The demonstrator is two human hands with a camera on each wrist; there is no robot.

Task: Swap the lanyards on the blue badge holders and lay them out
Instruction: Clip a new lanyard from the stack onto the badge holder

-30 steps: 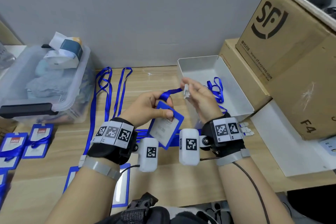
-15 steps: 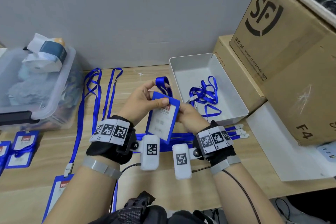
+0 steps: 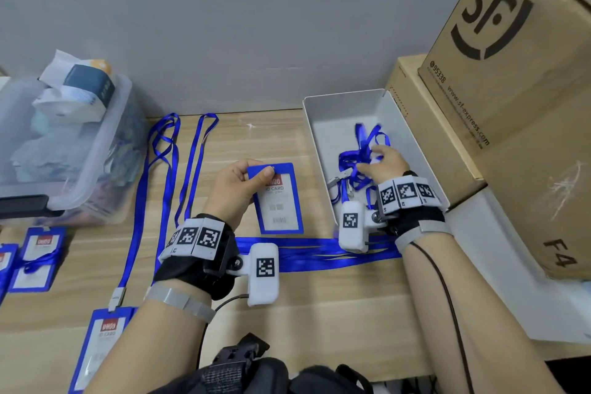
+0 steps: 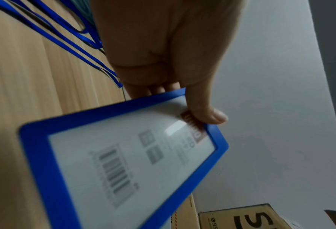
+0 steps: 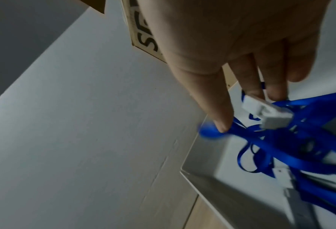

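Left hand: the left hand (image 3: 238, 184) pinches the top edge of the blue plastic badge holder (image 3: 279, 200), thumb on its face, above the wooden tabletop (image 3: 326, 307).
Right hand: the right hand (image 3: 385, 161), fingers (image 5: 250, 80) grasping a white clip (image 5: 265, 113) on tangled blue ribbon lanyards (image 3: 359, 153).
Tray: the shallow white tray (image 3: 332, 105) holds those lanyards.

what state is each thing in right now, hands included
left hand: pinches badge holder's top corner
badge holder: no lanyard attached
right hand: in white tray, fingers on lanyard clip
lanyard bundle: tangled in tray
white tray: open
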